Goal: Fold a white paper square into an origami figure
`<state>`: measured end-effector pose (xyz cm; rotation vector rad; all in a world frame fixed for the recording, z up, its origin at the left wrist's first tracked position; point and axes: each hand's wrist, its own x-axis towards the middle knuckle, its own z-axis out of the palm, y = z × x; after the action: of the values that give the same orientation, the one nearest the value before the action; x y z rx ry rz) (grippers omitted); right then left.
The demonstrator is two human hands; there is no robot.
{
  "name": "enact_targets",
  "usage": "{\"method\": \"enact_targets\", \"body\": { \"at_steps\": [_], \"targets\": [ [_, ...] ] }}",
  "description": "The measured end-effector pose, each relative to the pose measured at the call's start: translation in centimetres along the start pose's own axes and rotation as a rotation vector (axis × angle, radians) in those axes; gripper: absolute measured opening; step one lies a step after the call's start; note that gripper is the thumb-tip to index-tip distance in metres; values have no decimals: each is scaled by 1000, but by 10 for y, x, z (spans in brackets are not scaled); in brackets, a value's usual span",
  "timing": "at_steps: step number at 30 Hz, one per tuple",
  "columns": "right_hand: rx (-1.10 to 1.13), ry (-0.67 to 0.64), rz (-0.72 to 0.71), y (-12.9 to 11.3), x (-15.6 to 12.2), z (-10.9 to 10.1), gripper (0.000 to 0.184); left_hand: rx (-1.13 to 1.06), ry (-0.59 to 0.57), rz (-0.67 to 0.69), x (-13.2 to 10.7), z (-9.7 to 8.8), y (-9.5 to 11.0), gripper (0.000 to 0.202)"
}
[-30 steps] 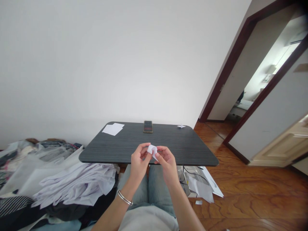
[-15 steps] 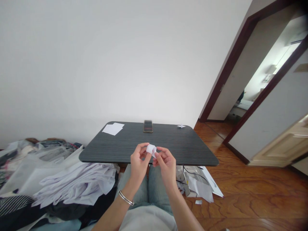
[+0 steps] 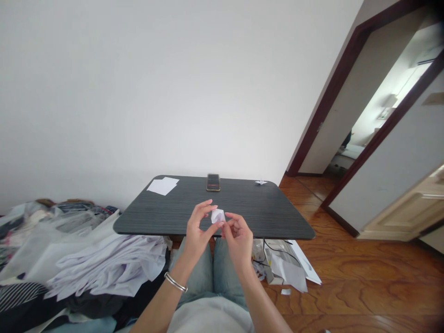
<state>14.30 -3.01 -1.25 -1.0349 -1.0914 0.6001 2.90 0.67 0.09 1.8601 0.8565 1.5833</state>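
Observation:
A small folded piece of white paper [image 3: 218,215] is held up between my hands, above the near edge of the dark table. My right hand [image 3: 238,235] pinches its lower right corner between thumb and index finger. The other fingers of that hand are curled. My left hand [image 3: 197,231] is at the paper's left side, its thumb at the bottom edge and a fingertip by the top edge, the remaining fingers raised. A silver bangle [image 3: 176,282] circles the left wrist.
On the dark table [image 3: 156,215] lie white paper sheets [image 3: 162,186] at left, a phone [image 3: 213,182] at the back and a small folded paper figure [image 3: 261,182] at right. Piled clothes [image 3: 111,263] stand left. Papers and cables [image 3: 282,261] lie under the table's right side.
The paper was curled over and now looks flatter, more opened toward me. My left fingers have lifted and spread, while the right hand keeps its pinch nearly in place.

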Motion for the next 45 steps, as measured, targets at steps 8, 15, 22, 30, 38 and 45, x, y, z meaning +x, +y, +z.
{"method": "enact_targets", "body": {
  "at_steps": [8,15,22,30,38,45],
  "targets": [
    [-112,-24,-116,4,-2,-1,18,29,-149,184,14,-15,3,26],
    [-115,-57,-148,1,-2,-1,16,21,-145,121,18,-17,8,10],
    [-123,-47,-161,1,-2,1,15,65,-144,123,17,-15,11,15],
    [-90,-41,-135,2,-4,1,14,103,-22,56,11,-5,8,4],
    [72,-64,-63,1,-6,3,16,183,140,226,6,2,0,6],
    [298,-156,142,-2,2,2,22,172,98,364,8,0,-1,9]
  ]
}}
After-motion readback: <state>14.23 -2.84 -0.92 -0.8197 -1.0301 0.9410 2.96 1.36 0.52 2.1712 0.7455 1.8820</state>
